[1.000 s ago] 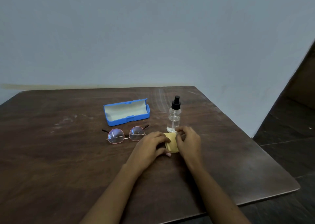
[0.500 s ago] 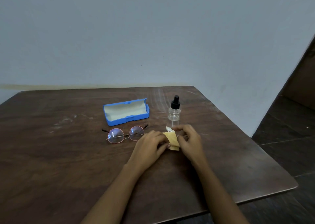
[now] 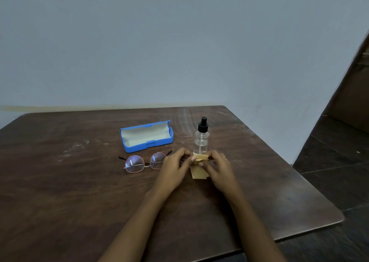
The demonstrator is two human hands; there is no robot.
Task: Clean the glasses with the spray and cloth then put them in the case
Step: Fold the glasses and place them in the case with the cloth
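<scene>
Round pink-rimmed glasses (image 3: 143,162) lie on the dark wooden table (image 3: 79,192), lenses facing me. Behind them an open blue case (image 3: 146,136) shows its pale lining. A clear spray bottle (image 3: 201,140) with a black nozzle stands upright to the right of the case. My left hand (image 3: 174,170) and my right hand (image 3: 218,169) pinch the top edge of a small yellow cloth (image 3: 198,172) between them, just in front of the bottle. The cloth hangs down to the table, partly unfolded.
A plain pale wall runs behind the table. The table's right edge (image 3: 311,184) drops to a dark tiled floor (image 3: 335,168), with a brown panel at the far right.
Both hands have lifted the cloth's top edge off the table and begun opening it out. The glasses, case and bottle have not moved.
</scene>
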